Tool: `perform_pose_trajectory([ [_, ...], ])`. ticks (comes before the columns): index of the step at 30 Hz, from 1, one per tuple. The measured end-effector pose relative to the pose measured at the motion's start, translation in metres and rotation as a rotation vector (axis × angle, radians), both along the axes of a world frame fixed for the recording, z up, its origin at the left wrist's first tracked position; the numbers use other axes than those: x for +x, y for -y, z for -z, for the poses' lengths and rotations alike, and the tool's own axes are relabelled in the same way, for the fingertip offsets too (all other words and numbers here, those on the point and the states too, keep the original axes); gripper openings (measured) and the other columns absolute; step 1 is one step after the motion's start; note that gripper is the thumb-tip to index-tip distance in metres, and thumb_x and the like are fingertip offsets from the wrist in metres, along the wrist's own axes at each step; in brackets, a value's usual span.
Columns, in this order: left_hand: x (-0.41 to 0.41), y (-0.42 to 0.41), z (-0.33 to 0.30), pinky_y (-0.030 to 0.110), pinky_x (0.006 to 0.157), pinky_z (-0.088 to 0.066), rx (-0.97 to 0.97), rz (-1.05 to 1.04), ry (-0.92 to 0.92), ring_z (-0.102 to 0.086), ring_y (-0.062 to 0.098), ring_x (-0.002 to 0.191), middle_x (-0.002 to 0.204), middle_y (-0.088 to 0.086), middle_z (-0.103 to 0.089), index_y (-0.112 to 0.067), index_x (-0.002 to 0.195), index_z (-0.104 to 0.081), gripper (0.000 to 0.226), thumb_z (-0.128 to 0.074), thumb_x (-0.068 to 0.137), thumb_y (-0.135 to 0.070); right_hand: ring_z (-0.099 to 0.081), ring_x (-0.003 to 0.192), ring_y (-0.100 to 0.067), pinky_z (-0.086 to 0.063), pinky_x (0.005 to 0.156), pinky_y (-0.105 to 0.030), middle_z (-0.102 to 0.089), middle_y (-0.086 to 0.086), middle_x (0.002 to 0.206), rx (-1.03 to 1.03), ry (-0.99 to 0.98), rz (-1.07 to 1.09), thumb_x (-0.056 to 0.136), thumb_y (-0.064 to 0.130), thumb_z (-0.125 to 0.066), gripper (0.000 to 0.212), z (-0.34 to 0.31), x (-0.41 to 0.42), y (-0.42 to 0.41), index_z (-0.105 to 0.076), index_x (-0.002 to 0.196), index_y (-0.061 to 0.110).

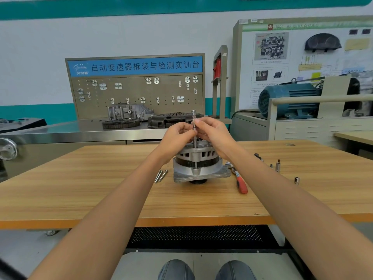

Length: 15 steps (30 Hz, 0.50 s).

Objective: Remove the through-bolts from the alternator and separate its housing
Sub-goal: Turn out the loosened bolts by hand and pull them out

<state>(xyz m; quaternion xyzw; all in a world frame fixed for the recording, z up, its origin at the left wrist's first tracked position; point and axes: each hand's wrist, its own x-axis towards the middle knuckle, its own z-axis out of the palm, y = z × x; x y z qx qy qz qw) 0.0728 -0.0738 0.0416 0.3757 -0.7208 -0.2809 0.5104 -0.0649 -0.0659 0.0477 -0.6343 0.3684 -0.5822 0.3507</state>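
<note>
I have the alternator [198,164] standing at table centre, removed bolts [160,175] at its nine o'clock. My left hand [177,136] and right hand [214,132] both pinch the upright socket extension [194,123]; I'd keep it plumb and spin lightly.

Blue banner [135,66] on pegboard: "自动变速器拆装与检测实训台"
</note>
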Motion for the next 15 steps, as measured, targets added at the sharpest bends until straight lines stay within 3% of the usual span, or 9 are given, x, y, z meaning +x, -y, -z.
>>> perform_pose_trajectory([
  [3, -0.0001, 0.0006, 0.0008, 0.032, 0.084, -0.052, -0.001, 0.002, -0.004, -0.062, 0.016, 0.087, 0.093, 0.006, -0.066, -0.020, 0.090, -0.060, 0.004, -0.061, 0.092, -0.017, -0.064, 0.105, -0.019, -0.050, 0.097, -0.036, -0.068, -0.009, 0.108, 0.001, 0.007, -0.012, 0.095, 0.022, -0.054, 0.022, 0.0005, 0.0006, 0.0009, -0.064, 0.111, 0.011],
  [8, -0.0007, 0.0003, 0.0012, 0.015, 0.063, -0.046, -0.024, -0.009, -0.015, -0.058, 0.005, 0.073, 0.081, -0.005, -0.061, -0.021, 0.087, -0.057, 0.010, -0.067, 0.089, -0.023, -0.064, 0.103, -0.019, -0.050, 0.097, -0.038, -0.068, -0.007, 0.106, 0.009, -0.002, 0.020, 0.091, 0.030, -0.060, 0.027, 0.0004, 0.0025, 0.0022, -0.063, 0.111, 0.011],
  [11, -0.0008, 0.0006, 0.0016, 0.017, 0.067, -0.048, -0.021, -0.011, -0.023, -0.059, 0.006, 0.076, 0.083, -0.003, -0.062, -0.021, 0.088, -0.058, 0.006, -0.064, 0.090, -0.022, -0.064, 0.101, -0.021, -0.050, 0.097, -0.039, -0.067, -0.005, 0.099, -0.022, 0.002, 0.003, 0.091, 0.025, -0.061, 0.012, 0.0011, 0.0016, 0.0021, -0.064, 0.098, 0.016],
  [15, 0.0002, 0.0013, 0.0015, 0.031, 0.084, -0.053, -0.008, 0.006, -0.025, -0.062, 0.015, 0.087, 0.090, 0.002, -0.065, -0.021, 0.089, -0.060, 0.005, -0.060, 0.092, -0.017, -0.063, 0.105, -0.021, -0.049, 0.098, -0.040, -0.068, -0.008, 0.107, -0.021, -0.015, 0.009, 0.093, 0.025, -0.057, 0.021, 0.0017, 0.0008, 0.0030, -0.064, 0.108, 0.012],
])
